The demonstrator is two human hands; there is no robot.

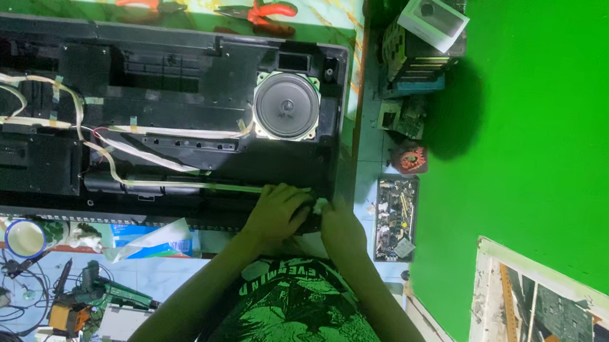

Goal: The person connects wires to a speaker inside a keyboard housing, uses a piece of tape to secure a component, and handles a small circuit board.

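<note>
Here, left hand (279, 213) and right hand (338, 227) both clenched on near right corner of long black casing (176, 66); casing's long axis stretches leftward.

Even, bright light saturates the green wall (561, 151); the black casing (130, 115) reads dim, soft shadows fall beside the clutter, and fine detail blurs slightly.

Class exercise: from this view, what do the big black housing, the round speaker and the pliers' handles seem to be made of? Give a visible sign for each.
Black housing: probably moulded plastic, matt, with ribs and recesses.
Round speaker: grey cone, perhaps paper or plastic; pale square frame, material unclear.
Pliers' handles: red-orange grips, likely rubber or plastic sleeves.
</note>
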